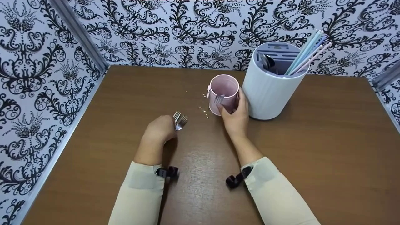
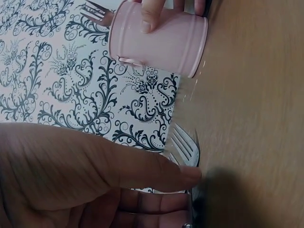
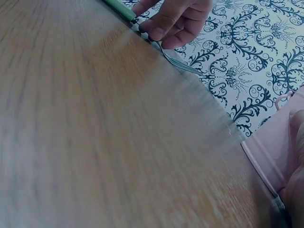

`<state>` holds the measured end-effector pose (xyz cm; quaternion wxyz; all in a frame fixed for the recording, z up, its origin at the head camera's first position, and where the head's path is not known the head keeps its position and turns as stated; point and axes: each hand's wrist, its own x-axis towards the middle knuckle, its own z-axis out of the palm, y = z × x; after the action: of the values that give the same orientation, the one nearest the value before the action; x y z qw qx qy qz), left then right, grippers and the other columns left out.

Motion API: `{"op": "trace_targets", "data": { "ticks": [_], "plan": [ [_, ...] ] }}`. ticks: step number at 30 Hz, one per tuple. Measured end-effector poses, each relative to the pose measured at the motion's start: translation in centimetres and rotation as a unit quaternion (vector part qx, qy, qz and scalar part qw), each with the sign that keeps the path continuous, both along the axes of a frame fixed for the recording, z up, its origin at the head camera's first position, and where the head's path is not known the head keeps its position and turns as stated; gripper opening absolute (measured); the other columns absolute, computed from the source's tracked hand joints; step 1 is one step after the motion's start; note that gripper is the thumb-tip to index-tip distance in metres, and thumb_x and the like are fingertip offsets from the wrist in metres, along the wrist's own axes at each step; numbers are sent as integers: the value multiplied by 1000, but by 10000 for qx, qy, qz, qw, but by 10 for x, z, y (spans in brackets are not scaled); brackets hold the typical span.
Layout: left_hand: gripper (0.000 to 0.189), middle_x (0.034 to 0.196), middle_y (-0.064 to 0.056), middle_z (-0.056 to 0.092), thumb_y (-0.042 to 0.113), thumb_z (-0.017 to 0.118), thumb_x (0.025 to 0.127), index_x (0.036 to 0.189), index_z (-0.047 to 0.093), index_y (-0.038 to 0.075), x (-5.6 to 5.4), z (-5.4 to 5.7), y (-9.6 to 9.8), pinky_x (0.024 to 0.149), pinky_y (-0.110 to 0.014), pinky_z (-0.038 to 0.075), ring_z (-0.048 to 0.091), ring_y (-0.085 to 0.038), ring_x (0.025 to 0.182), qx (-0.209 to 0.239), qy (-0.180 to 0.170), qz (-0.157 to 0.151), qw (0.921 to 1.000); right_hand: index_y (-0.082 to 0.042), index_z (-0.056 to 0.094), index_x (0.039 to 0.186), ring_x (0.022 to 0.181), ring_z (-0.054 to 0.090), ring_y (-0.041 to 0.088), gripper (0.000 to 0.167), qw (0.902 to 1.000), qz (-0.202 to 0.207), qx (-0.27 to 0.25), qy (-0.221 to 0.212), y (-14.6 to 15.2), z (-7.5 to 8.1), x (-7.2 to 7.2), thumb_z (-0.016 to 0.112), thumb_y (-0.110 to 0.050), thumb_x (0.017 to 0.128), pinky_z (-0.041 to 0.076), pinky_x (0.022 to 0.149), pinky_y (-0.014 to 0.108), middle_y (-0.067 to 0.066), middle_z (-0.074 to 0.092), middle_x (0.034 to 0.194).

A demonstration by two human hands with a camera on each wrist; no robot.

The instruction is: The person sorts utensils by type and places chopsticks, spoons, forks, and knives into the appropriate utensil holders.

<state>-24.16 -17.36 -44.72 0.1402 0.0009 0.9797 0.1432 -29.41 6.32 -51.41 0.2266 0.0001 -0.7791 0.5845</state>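
In the head view my left hand [image 1: 159, 128] pinches forks [image 1: 181, 122] low over the table; two sets of tines show past the fingers. The right wrist view shows a green handle [image 3: 119, 8] beside that hand. My right hand [image 1: 237, 120] grips a small pink bucket-like cup [image 1: 213, 105] from its right side, thumb at the front and fingers around the far side. Out of the cup's mouth stick the tines of another fork [image 1: 219, 99], whose lower part is hidden inside. The cup stands upright on the table.
A tall white utensil holder [image 1: 268, 93] stands just right of the cup, with pastel chopstick-like sticks [image 1: 304, 54] and spoons [image 1: 267, 62] in it. Small pale crumbs or flecks [image 1: 203, 111] lie left of the cup. Patterned walls [image 1: 200, 34] border the brown table [image 1: 331, 125].
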Motion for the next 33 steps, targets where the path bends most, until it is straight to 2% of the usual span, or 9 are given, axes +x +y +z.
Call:
{"op": "trace_targets", "data": {
  "ticks": [10, 17, 19, 25, 33],
  "plan": [
    [6, 104, -18, 75, 4, 66, 85, 88, 72, 2, -1, -1, 4, 79, -49, 59, 59, -24, 79, -171, -105, 27, 9998, -7, 40, 158, 139, 50, 28, 90, 10000, -12, 26, 30, -1, 0, -1, 88, -13, 82, 51, 110, 41, 19, 48, 153],
    [19, 103, -17, 74, 5, 53, 97, 90, 70, 1, 1, -2, 5, 80, -48, 58, 55, -23, 78, -117, -146, 6, 9998, -7, 40, 157, 141, 50, 26, 88, 9999, 35, 67, 103, 0, -1, -2, 86, -11, 82, 48, 114, 39, 17, 49, 153],
    [15, 101, -17, 73, 3, 56, 94, 87, 69, 2, 1, -2, 5, 77, -47, 58, 56, -23, 77, -75, -160, -20, 9998, -6, 40, 157, 140, 50, 26, 88, 9999, 20, 69, 75, 0, -1, -2, 86, -12, 82, 49, 113, 39, 17, 49, 153],
    [20, 93, -13, 69, 9, 59, 96, 78, 66, 6, 1, -1, 8, 71, -41, 53, 55, -25, 75, 128, -253, -211, 9994, -5, 40, 157, 140, 50, 29, 89, 10000, -13, 52, 11, 1, 0, -1, 87, -12, 81, 50, 112, 42, 18, 49, 153],
    [22, 98, -15, 71, 12, 60, 98, 77, 63, 8, 1, -2, 9, 79, -43, 56, 56, -25, 79, 129, -223, -287, 9993, -7, 40, 157, 139, 50, 28, 89, 9999, -38, 93, -24, 0, 0, 0, 87, -12, 82, 50, 112, 42, 18, 49, 153]
  ]
}}
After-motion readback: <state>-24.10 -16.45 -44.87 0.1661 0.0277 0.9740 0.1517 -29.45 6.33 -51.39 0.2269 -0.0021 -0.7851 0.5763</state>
